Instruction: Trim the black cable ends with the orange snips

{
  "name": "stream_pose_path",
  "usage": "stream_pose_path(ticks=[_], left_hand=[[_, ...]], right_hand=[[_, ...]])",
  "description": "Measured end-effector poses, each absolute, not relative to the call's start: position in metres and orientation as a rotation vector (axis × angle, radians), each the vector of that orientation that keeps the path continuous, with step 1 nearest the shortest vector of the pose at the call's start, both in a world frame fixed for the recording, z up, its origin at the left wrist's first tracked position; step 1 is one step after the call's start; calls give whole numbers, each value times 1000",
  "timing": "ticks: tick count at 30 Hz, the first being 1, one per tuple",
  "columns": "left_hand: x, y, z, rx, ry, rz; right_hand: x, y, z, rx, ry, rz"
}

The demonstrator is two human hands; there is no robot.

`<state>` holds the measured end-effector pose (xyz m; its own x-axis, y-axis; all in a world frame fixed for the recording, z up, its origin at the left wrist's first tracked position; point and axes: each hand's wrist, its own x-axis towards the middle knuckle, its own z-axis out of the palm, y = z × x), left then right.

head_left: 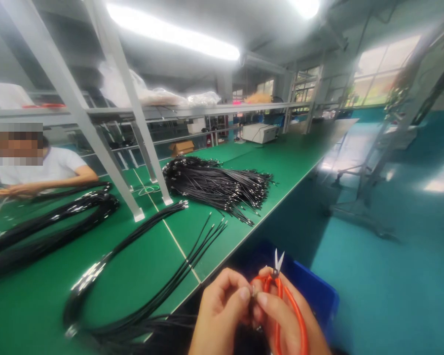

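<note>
My right hand (pixel 290 313) holds a pair of scissors (pixel 299 310) with orange-red handles, their short blades pointing up and slightly apart. Its thumb and forefinger also meet my left hand (pixel 222 308) at a small piece. The fingers of my left hand are pinched on that piece, which is too small and covered to name. Both hands are just off the front edge of the green table. A bundle of black cables (pixel 148 315) with silvery ends curves over the table at their left.
Below my hands stands a blue bin (pixel 320 286). A large pile of black cables (pixel 222 185) lies on the green table (pixel 133 276). White shelf posts (pixel 148 103) rise from it. Across the table, a person (pixel 55 167) handles more cables. A wheeled stand (pixel 362 197) is on the right.
</note>
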<state>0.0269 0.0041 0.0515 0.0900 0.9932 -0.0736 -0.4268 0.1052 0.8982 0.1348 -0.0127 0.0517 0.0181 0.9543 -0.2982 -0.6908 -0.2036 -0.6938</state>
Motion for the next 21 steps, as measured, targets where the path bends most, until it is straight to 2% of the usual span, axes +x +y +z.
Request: stream_pose_path(ticks=[8, 11, 15, 21], left_hand=[[20, 8, 47, 941, 789, 1257], [14, 6, 50, 1149, 1023, 1420], [12, 1, 57, 1799, 1373, 1678], [14, -2, 54, 2121, 1587, 1628]], right_hand=[[137, -3, 44, -794, -435, 1627], [136, -3, 48, -779, -366, 1662], [132, -6, 59, -773, -357, 1617], [128, -5, 62, -824, -452, 1511]])
